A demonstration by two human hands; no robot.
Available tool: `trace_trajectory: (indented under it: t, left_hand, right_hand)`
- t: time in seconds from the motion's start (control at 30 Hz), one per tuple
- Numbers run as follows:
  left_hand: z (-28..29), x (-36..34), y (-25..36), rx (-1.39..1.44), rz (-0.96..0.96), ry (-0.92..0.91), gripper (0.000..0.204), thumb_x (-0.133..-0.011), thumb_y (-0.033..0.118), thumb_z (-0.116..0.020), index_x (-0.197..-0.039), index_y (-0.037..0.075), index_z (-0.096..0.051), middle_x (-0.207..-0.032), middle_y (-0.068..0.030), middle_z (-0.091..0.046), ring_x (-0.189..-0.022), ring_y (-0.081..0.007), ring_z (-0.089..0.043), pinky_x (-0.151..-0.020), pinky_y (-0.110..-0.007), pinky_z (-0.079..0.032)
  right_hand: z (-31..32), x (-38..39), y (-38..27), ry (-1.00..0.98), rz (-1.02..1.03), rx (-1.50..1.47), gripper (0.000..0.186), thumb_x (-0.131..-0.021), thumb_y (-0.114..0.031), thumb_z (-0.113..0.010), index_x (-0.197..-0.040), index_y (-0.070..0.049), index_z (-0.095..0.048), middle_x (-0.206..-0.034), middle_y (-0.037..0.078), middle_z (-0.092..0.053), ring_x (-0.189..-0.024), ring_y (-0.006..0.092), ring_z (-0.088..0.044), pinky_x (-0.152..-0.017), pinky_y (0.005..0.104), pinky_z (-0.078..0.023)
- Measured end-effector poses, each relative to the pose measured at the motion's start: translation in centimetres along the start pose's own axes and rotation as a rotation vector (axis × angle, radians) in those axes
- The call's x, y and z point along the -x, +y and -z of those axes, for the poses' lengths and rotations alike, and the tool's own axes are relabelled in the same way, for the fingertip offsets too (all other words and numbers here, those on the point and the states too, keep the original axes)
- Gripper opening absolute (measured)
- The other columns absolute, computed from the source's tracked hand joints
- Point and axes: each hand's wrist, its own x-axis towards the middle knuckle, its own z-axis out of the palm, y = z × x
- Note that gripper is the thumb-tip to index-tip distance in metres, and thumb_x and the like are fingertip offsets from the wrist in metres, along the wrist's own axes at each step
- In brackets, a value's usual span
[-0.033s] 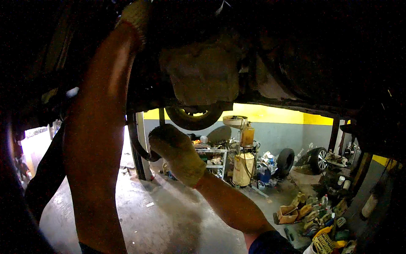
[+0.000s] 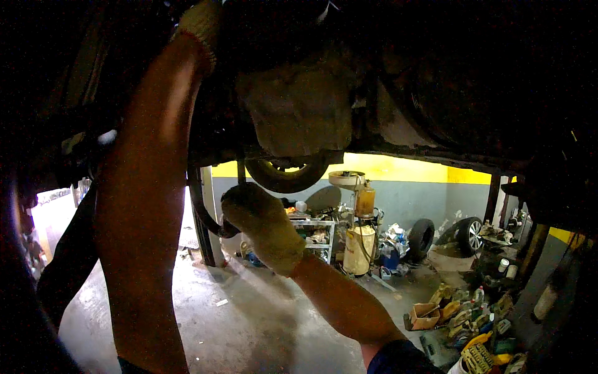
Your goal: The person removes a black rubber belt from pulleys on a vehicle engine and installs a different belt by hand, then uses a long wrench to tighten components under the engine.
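Above me is the dark underside of a raised vehicle, with a boxy pan-like part (image 2: 296, 112) hanging at its middle. My left hand (image 2: 200, 25), in a pale knitted glove, reaches high into the underside; its fingers are lost in the dark. My right hand (image 2: 265, 227), also gloved, is closed in a fist lower down. A thin dark rod (image 2: 241, 169) rises from the top of that fist; its upper end cannot be made out. Beside the fist a dark curved hose-like piece (image 2: 204, 215) bends down and ends close to the knuckles.
A tyre (image 2: 286, 177) shows behind the pan. Farther back stand a metal shelf (image 2: 330, 240), a drain tank with a round bowl (image 2: 359, 249), a loose tyre (image 2: 422, 239) and a wheel (image 2: 470, 234). Bottles and a cardboard box (image 2: 425, 316) crowd the floor at right.
Almost nothing differs. My right fist and the rod sit very slightly farther right in the picture, as the view shifts a little. My left hand stays up in the underside.
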Motion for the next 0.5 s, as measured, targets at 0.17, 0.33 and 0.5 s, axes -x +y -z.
trace_trajectory:
  t: [0.17, 0.33, 0.5]
  left_hand:
    - [-0.4, 0.0, 0.8, 0.035, -0.012, 0.005, 0.038, -0.098, 0.029, -0.054, -0.126, 0.004, -0.060, -0.120, -0.0202, -0.065, -0.108, -0.0355, -0.063, -0.091, -0.043, -0.051]
    - [1.2, -0.1, -0.1, 0.001, -0.025, 0.022, 0.038, -0.098, 0.029, -0.053, -0.127, 0.004, -0.059, -0.120, -0.0203, -0.065, -0.108, -0.0355, -0.063, -0.091, -0.043, -0.051]
    - [0.5, 0.5, 0.8, 0.069, -0.030, 0.037, 0.038, -0.098, 0.028, -0.053, -0.127, 0.003, -0.059, -0.120, -0.0205, -0.065, -0.108, -0.0354, -0.063, -0.091, -0.043, -0.051]
  right_hand:
    - [1.4, 0.8, 2.4, 0.117, 0.036, 0.189, 0.026, -0.087, -0.007, -0.058, -0.113, -0.007, -0.061, -0.114, 0.021, -0.060, -0.104, 0.0398, -0.058, -0.090, 0.0470, -0.049]
    - [7.4, -6.0, 0.9, 0.417, -0.033, 0.333, 0.040, -0.098, -0.022, -0.054, -0.135, -0.008, -0.052, -0.132, 0.028, -0.049, -0.117, 0.0457, -0.051, -0.099, 0.0521, -0.043]
    - [10.9, -12.7, 3.3, 0.643, 0.189, 0.946, 0.034, -0.093, -0.020, -0.055, -0.121, -0.001, -0.058, -0.115, 0.025, -0.059, -0.107, 0.0399, -0.058, -0.090, 0.0452, -0.050]
